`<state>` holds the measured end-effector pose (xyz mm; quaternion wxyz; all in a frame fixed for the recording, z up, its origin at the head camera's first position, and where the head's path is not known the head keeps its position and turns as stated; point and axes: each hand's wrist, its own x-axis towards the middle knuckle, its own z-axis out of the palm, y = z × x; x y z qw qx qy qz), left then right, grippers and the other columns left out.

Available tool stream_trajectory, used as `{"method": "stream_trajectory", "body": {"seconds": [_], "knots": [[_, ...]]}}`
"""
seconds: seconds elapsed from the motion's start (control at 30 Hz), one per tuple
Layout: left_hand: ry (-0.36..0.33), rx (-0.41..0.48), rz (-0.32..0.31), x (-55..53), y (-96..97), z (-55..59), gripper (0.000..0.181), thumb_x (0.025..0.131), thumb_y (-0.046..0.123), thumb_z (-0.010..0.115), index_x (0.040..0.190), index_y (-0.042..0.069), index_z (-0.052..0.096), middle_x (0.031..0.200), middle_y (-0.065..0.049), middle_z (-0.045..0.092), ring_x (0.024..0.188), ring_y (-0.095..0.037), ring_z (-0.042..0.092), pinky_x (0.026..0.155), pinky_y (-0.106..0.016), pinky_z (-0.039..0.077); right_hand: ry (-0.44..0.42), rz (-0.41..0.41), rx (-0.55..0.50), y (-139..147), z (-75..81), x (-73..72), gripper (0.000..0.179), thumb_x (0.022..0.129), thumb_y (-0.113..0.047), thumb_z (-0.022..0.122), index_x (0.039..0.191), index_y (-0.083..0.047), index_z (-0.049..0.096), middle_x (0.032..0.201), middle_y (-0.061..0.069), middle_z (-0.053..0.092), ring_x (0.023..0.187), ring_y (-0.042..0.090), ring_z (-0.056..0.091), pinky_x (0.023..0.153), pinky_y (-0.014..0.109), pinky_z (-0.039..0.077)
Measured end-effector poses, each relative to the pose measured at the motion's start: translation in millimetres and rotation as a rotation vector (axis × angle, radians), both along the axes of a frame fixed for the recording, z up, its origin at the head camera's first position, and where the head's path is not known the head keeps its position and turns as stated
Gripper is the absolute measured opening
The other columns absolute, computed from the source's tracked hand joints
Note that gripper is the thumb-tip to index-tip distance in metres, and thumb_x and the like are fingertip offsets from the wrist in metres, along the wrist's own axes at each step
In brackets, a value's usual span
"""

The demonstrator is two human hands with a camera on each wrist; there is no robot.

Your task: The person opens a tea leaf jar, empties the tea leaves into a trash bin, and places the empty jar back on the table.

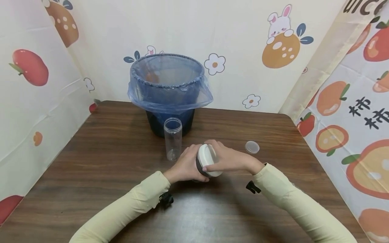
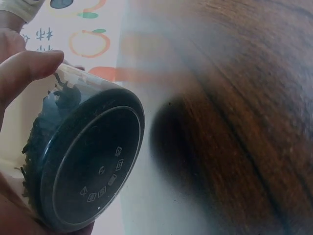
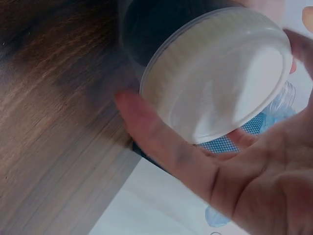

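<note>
My left hand (image 1: 187, 164) grips a clear jar tilted on its side, its base facing the left wrist camera. Dark, leaf-like bits lie in the bottom of the jar (image 2: 93, 161). A ribbed white lid (image 3: 230, 83) caps the other end. Around the rim of that lid curl the thumb and fingers of my right hand (image 1: 228, 158). Just left of the hands, a tall clear jar (image 1: 174, 141) stands upright without a lid. A small translucent lid (image 1: 252, 147) lies flat on the table, beyond my right wrist.
Behind the tall jar stands a black bin (image 1: 155, 123) lined with a blue bag (image 1: 170, 101), at the far side of the brown wooden table (image 1: 100, 141). Fruit-printed cloth (image 1: 237, 40) hangs around the back and sides.
</note>
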<state>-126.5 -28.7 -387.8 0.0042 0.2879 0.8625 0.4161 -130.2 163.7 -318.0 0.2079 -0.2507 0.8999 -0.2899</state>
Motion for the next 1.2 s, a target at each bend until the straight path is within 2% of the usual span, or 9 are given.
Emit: {"method": "stream_trajectory", "body": {"seconds": [0.07,0.13,0.3,0.5,0.73,1.2], "knots": [[0.004,0.0,-0.002,-0.2,-0.3,0.2,0.102,0.047,0.032,0.094,0.133,0.008,0.046,0.114,-0.004,0.052,0.103,-0.02,0.046,0.09,-0.038,0.04,0.058,0.069,-0.019,1.7,-0.1,-0.6,0.083,0.074,-0.035,0.078,0.137,-0.012,0.03,0.127,0.013,0.039,0.103,0.023,0.049,0.083,0.035,0.046],[0.006,-0.003,-0.004,-0.4,-0.3,0.4,0.103,0.047,0.033,0.093,0.134,0.009,0.045,0.113,-0.003,0.053,0.102,-0.02,0.047,0.09,-0.037,0.04,0.079,0.132,-0.057,3.8,-0.5,-0.7,0.084,0.071,-0.026,0.081,0.137,-0.012,0.029,0.129,0.011,0.036,0.107,0.023,0.046,0.086,0.036,0.044],[-0.011,-0.011,-0.002,-0.5,-1.0,-0.1,0.102,0.046,0.034,0.093,0.133,0.011,0.045,0.113,-0.002,0.052,0.102,-0.019,0.047,0.089,-0.036,0.041,0.156,0.268,-0.117,7.1,-3.0,-1.2,0.09,0.062,-0.01,0.083,0.135,-0.013,0.03,0.132,0.006,0.032,0.112,0.021,0.041,0.088,0.035,0.043],[-0.023,-0.01,-0.006,-0.5,-2.1,0.1,0.097,0.047,0.033,0.093,0.129,0.011,0.046,0.113,-0.002,0.053,0.102,-0.018,0.048,0.089,-0.036,0.041,0.255,0.365,-0.121,8.4,-6.4,-2.5,0.093,0.054,-0.002,0.081,0.132,-0.016,0.033,0.138,0.004,0.028,0.124,0.019,0.032,0.096,0.038,0.039],[-0.052,-0.017,-0.022,-0.1,-4.1,1.2,0.1,0.049,0.034,0.093,0.133,0.011,0.043,0.118,-0.002,0.053,0.107,-0.018,0.047,0.094,-0.038,0.04,0.259,0.398,-0.115,9.6,-6.5,-2.7,0.091,0.054,0.0,0.078,0.13,-0.02,0.033,0.142,0.004,0.025,0.129,0.018,0.028,0.097,0.038,0.039],[-0.023,0.023,-0.025,-4.1,-5.7,-3.8,0.096,0.047,0.032,0.093,0.129,0.009,0.049,0.115,-0.001,0.055,0.106,-0.016,0.048,0.092,-0.037,0.041,0.169,0.315,-0.142,20.8,-0.8,-5.9,0.093,0.057,0.001,0.081,0.132,-0.024,0.032,0.146,-0.001,0.019,0.124,0.02,0.033,0.092,0.038,0.042]]}}
